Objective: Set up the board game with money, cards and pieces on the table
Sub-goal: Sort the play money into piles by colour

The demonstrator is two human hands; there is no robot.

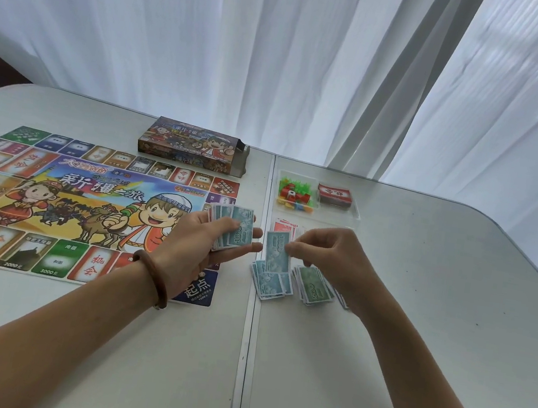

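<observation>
Head view: left hand (210, 240) grips banknote stack (234, 230); right hand (329, 257) pinches 1 banknote (277, 250).

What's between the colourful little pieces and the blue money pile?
In the head view: red notes, then the single blue note pinched by the right hand.

There was one game board (88, 202), one box (192, 150), one clear tray (356, 212) and one deck of red cards (335, 196). Three money piles lay on the table (420, 294): a blue pile (272, 282), a green pile (314, 286) and a red pile (283, 226). The small pieces (294, 195) were too jumbled to count.

Board (88, 199) reads 新疆之旅 and 起点; blue note (240, 231) reads 1000.
</observation>
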